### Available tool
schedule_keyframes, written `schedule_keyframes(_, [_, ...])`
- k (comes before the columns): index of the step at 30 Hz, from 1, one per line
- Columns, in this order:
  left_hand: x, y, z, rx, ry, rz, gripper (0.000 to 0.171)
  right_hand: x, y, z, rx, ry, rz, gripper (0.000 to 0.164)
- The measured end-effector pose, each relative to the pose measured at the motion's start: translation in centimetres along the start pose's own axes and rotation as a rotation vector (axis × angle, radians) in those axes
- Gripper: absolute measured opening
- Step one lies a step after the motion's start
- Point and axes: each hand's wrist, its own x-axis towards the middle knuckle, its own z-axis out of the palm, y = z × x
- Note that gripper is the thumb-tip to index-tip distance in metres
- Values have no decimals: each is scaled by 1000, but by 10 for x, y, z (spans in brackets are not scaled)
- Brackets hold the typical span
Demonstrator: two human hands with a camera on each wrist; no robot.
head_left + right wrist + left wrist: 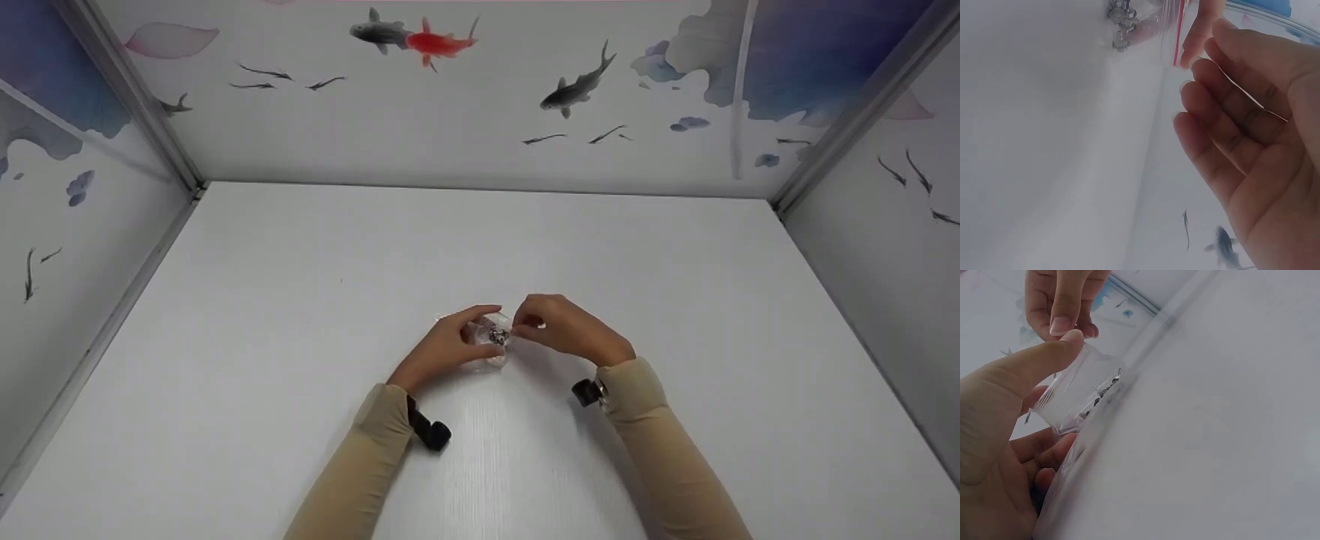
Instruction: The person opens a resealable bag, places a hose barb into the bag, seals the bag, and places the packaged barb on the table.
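A small clear zip bag [481, 349] with a red line along its seal [1179, 34] lies between the two hands, close over the table. Small silvery and dark pieces [499, 337] show inside it, and the right wrist view shows silvery metal parts [1122, 22] in the bag. My left hand [444, 346] holds the bag, thumb [1050, 357] on the near side and fingers curled behind it. With thumb and forefinger together, my right hand [564, 328] pinches at the bag's sealed edge, beside the left thumb tip. Its other fingers [1207, 149] curl loosely.
A white table [247, 300] spreads around both hands. Panels printed with fish [480, 127] stand at its back and both sides, with metal posts at the corners. Each wrist carries a small black camera [433, 435].
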Motion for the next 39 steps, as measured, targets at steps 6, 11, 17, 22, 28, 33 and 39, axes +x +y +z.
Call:
schedule_keyframes(6, [1, 4, -5, -48, -16, -35, 48, -4, -1, 6, 63, -43, 88, 21])
schedule_keyframes(11, [6, 7, -7, -102, -13, -65, 43, -6, -4, 13, 70, -98, 132, 30])
schedule_keyframes(17, [13, 12, -7, -28, -50, -85, 41, -8, -8, 21, 37, -106, 114, 37])
schedule_keyframes(22, [18, 16, -6, 64, -39, -87, 37, -8, -12, 24, 43, -104, 144, 43])
schedule_keyframes(28, [20, 18, -6, 123, 0, -6, 31, -7, -15, 27, 55, -102, 163, 40])
schedule_keyframes(33, [20, 18, -7, 150, 32, 33, 24, -8, -15, 25, 60, -99, 149, 36])
schedule_keyframes(39, [18, 20, -10, 216, 97, 7, 15, -11, -11, 18, 60, -89, 134, 23])
